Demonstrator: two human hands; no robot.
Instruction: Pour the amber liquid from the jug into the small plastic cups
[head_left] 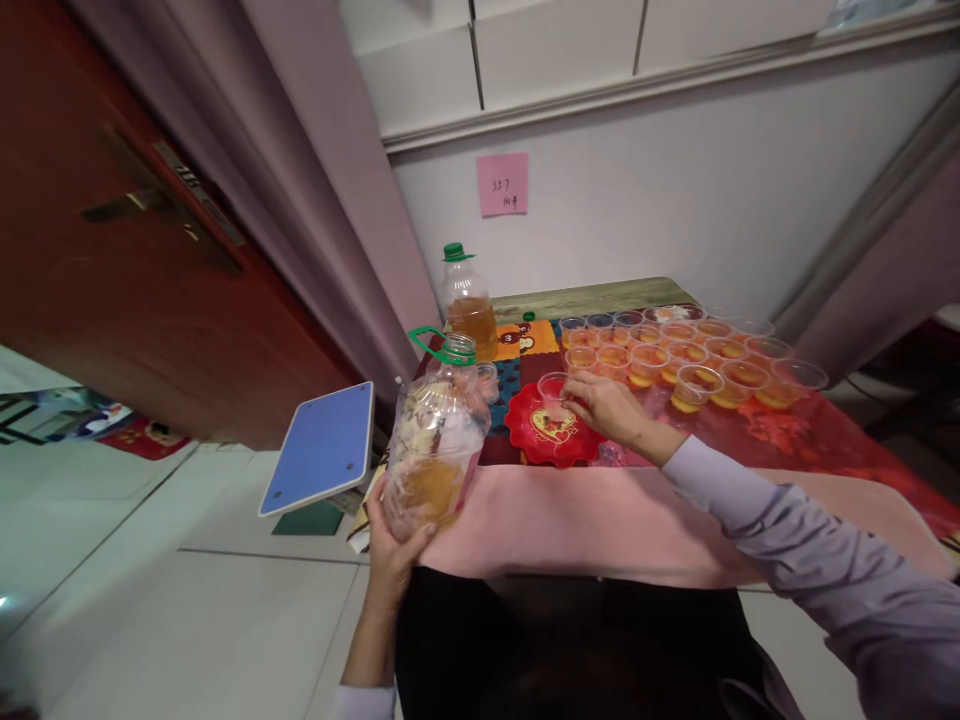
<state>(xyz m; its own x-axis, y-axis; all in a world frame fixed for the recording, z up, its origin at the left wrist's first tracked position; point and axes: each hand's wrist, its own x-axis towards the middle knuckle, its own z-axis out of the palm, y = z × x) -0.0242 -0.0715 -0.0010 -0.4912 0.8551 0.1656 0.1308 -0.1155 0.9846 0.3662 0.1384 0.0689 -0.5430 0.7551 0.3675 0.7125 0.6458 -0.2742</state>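
My left hand is wrapped round the bottom of a large clear plastic jug with a green handle and no cap on its mouth. Some amber liquid lies in its lower part. A clear plastic cup is pinched in the fingers of my right hand. That cup is over a red scalloped plate with a gold heart design; whether it touches the plate I cannot tell. Several clear cups holding amber liquid stand in rows to the right.
A second jug with a green cap stands at the back left. A loose green cap lies behind the plate. Pink cloth covers the table's near edge. Left of the table is a small blue-topped board; a white wall rises behind.
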